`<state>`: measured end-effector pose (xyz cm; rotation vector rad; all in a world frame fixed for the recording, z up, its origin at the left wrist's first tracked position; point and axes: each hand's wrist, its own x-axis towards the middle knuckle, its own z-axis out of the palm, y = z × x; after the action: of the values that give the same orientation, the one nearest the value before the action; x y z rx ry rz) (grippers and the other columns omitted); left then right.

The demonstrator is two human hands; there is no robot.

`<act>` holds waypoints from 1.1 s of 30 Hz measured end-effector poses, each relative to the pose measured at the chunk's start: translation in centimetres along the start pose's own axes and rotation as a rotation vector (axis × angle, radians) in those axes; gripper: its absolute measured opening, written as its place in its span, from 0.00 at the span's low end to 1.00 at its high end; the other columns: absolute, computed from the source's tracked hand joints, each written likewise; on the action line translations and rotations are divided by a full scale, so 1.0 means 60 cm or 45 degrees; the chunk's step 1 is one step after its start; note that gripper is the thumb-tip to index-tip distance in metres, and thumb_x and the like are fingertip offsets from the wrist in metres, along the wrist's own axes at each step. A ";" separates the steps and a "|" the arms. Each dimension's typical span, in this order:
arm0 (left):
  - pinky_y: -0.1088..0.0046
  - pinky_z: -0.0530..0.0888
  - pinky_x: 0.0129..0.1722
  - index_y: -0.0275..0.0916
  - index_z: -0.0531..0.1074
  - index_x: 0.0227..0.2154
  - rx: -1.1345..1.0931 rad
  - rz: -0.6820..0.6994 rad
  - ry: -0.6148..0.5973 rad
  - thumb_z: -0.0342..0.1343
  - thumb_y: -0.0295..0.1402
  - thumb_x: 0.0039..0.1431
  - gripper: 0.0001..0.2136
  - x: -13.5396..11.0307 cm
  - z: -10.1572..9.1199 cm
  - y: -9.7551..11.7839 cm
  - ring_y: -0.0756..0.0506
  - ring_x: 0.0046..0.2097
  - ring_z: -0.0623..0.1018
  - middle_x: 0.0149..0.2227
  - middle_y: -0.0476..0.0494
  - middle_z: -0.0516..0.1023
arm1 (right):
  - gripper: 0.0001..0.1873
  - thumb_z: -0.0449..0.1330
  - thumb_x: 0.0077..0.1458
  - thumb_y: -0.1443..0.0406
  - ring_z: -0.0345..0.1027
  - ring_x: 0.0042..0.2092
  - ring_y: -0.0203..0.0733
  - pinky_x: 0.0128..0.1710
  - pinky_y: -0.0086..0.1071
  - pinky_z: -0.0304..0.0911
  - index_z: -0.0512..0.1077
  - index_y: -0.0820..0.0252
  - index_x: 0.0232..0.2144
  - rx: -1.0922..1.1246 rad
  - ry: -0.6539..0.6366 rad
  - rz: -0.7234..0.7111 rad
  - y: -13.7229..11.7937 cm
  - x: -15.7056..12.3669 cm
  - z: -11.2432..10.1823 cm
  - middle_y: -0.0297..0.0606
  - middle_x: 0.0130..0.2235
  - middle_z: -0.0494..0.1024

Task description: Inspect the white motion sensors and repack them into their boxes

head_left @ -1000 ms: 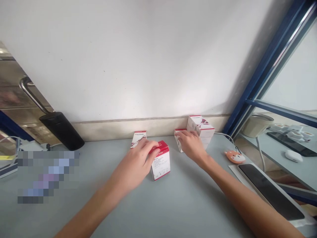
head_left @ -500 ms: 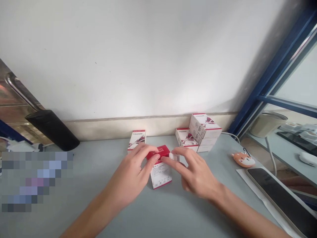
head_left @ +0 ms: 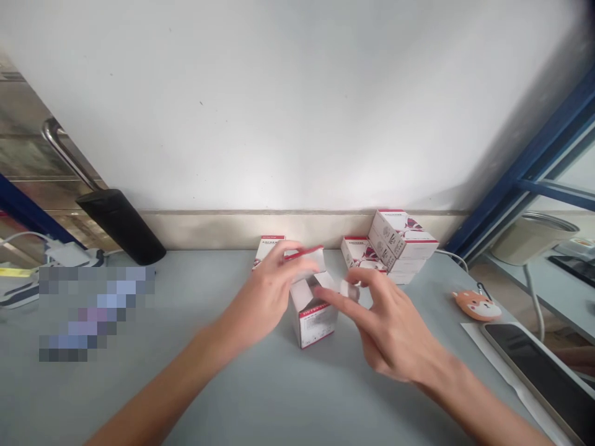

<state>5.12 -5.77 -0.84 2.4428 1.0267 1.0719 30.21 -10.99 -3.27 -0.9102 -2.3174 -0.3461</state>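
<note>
A small red and white carton (head_left: 316, 319) stands upright on the grey table (head_left: 297, 396), its top now open. My left hand (head_left: 269, 294) pinches the raised red lid flap and holds it back. My right hand (head_left: 390, 331) is at the carton's right side, and its thumb and forefinger grip a small white side flap. Behind the left hand lies another small carton (head_left: 267, 244), partly hidden. Further right, against the wall, stand a low carton (head_left: 360, 253) and a stack of two cartons (head_left: 403, 238).
A black cylinder (head_left: 121, 226) leans at the back left under a metal door handle. At the right lie an orange animal-shaped charm (head_left: 476, 305), a dark phone (head_left: 542, 375) on white paper, and a white cable. A blue window frame stands at the far right.
My right hand left the cartons by the wall and came to the middle carton. The carton's red lid, closed before, has been lifted open by my left hand.
</note>
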 end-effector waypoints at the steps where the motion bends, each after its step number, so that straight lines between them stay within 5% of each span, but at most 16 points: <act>1: 0.73 0.76 0.46 0.52 0.78 0.49 0.012 0.003 -0.084 0.42 0.23 0.74 0.21 -0.005 0.000 -0.002 0.45 0.54 0.78 0.59 0.45 0.71 | 0.46 0.53 0.42 0.79 0.63 0.46 0.49 0.42 0.41 0.69 0.67 0.54 0.66 -0.037 0.003 0.020 0.000 0.002 -0.004 0.49 0.53 0.62; 6: 0.72 0.77 0.44 0.59 0.76 0.56 -0.030 -0.090 -0.120 0.41 0.18 0.69 0.29 -0.029 0.001 -0.004 0.45 0.55 0.77 0.65 0.45 0.64 | 0.42 0.52 0.48 0.79 0.65 0.46 0.51 0.41 0.44 0.71 0.69 0.55 0.65 -0.213 0.081 0.068 0.006 0.005 -0.014 0.50 0.53 0.63; 12: 0.72 0.73 0.35 0.48 0.75 0.41 -0.137 -0.174 -0.007 0.41 0.19 0.71 0.20 -0.045 0.013 -0.001 0.50 0.39 0.76 0.63 0.45 0.64 | 0.31 0.52 0.59 0.79 0.70 0.43 0.47 0.38 0.42 0.73 0.73 0.55 0.60 -0.106 0.050 0.216 0.042 -0.004 -0.010 0.49 0.52 0.68; 15: 0.72 0.71 0.38 0.44 0.68 0.36 -0.168 -0.094 0.159 0.39 0.15 0.67 0.17 -0.054 0.028 0.004 0.50 0.41 0.75 0.58 0.44 0.64 | 0.34 0.56 0.61 0.80 0.74 0.46 0.49 0.41 0.42 0.74 0.70 0.53 0.65 -0.108 0.334 0.115 0.034 0.010 -0.034 0.49 0.51 0.74; 18: 0.71 0.70 0.42 0.44 0.62 0.35 -0.246 0.008 0.276 0.40 0.10 0.58 0.18 -0.058 0.047 0.004 0.44 0.57 0.73 0.54 0.44 0.66 | 0.38 0.60 0.59 0.81 0.77 0.51 0.51 0.46 0.43 0.76 0.69 0.49 0.67 -0.053 0.587 0.019 -0.010 0.040 -0.069 0.45 0.52 0.79; 20: 0.71 0.70 0.44 0.44 0.61 0.35 -0.322 0.009 0.301 0.41 0.09 0.54 0.19 -0.059 0.056 0.000 0.42 0.62 0.70 0.55 0.43 0.66 | 0.36 0.61 0.59 0.79 0.79 0.49 0.51 0.47 0.43 0.77 0.70 0.47 0.64 0.098 0.565 0.024 -0.047 0.060 -0.083 0.42 0.51 0.81; 23: 0.68 0.69 0.48 0.44 0.62 0.36 -0.439 -0.042 0.340 0.43 0.11 0.55 0.18 -0.058 0.062 -0.006 0.42 0.60 0.70 0.53 0.43 0.68 | 0.28 0.62 0.62 0.76 0.81 0.44 0.45 0.43 0.37 0.78 0.70 0.50 0.61 0.245 0.294 0.112 -0.076 0.075 -0.074 0.39 0.49 0.83; 28: 0.72 0.64 0.37 0.44 0.58 0.33 -0.600 -0.181 0.345 0.44 0.14 0.56 0.14 -0.060 0.063 -0.002 0.48 0.36 0.66 0.33 0.52 0.63 | 0.14 0.57 0.69 0.74 0.81 0.44 0.42 0.44 0.35 0.77 0.73 0.55 0.52 0.387 0.017 0.130 -0.048 0.076 -0.032 0.42 0.50 0.82; 33: 0.73 0.60 0.33 0.44 0.57 0.32 -0.632 -0.241 0.365 0.45 0.17 0.58 0.12 -0.064 0.062 0.010 0.49 0.32 0.60 0.31 0.53 0.60 | 0.17 0.55 0.65 0.79 0.79 0.44 0.43 0.45 0.36 0.74 0.76 0.56 0.46 0.339 -0.206 0.105 -0.027 0.089 -0.032 0.40 0.46 0.83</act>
<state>6.32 -8.80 -5.13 1.8025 0.9107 1.4349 26.88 -10.23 1.57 -0.9242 -2.3899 0.0734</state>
